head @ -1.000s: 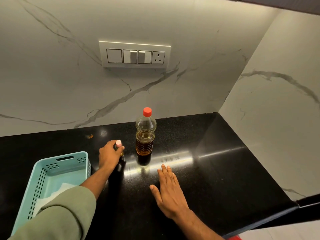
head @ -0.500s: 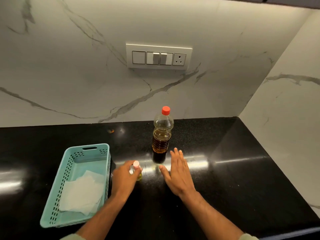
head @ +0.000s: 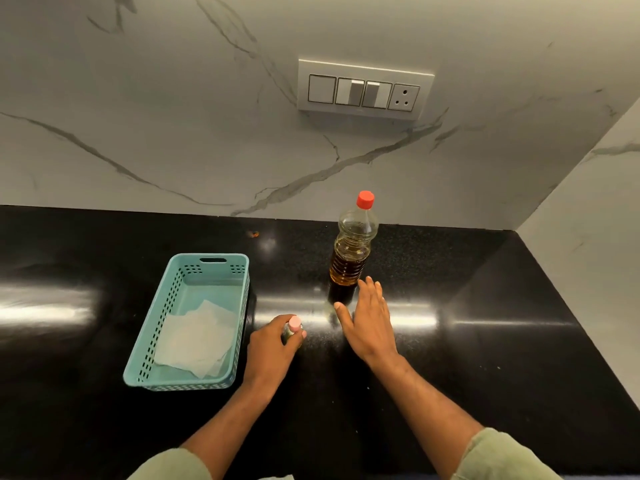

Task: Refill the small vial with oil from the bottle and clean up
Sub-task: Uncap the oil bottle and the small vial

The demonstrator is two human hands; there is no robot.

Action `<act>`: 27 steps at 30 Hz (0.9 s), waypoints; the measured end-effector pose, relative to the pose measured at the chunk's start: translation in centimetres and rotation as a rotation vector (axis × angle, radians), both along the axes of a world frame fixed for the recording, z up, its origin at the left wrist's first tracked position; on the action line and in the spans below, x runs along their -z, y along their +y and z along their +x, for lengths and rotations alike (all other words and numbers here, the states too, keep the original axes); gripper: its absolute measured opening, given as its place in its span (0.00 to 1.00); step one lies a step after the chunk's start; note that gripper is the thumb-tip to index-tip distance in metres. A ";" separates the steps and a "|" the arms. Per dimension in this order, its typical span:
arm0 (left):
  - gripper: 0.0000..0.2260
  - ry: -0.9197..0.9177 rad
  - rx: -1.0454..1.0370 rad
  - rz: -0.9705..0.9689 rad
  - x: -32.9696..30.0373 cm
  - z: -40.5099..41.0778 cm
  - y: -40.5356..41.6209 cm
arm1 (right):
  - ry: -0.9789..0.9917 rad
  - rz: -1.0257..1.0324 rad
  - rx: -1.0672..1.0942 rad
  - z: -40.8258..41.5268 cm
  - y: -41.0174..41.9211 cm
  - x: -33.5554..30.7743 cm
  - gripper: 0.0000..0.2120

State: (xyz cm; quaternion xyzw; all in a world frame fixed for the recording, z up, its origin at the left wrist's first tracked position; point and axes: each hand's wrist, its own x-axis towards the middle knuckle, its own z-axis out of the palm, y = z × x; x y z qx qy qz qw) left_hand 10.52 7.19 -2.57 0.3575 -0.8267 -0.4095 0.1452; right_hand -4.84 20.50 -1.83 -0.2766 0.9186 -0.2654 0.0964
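left hand (head: pixel 272 348) grips capped vial (head: pixel 293 330) | right hand (head: pixel 369 318) flat, open | bottle (head: pixel 351 251) still capped — refill, cleanup left

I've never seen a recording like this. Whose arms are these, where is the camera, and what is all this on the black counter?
There is no machine here: a person wears a wide-angle camera on the head, looking forward and down at their own two arms. The left hand grips a small vial with a pink cap, standing on the counter. The right hand is open, fingers straight, just in front of an oil bottle with a red cap still on; whether it touches the bottle I cannot tell. The bottle is roughly half full of amber oil. To the left sits a teal basket holding white paper tissues. On the marble wall behind is a switch panel.
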 end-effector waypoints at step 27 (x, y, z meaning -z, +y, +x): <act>0.34 0.047 0.026 0.019 -1.3 2.4 1.8 | -0.073 -0.379 0.362 -7.8 -5.8 -6.0 0.48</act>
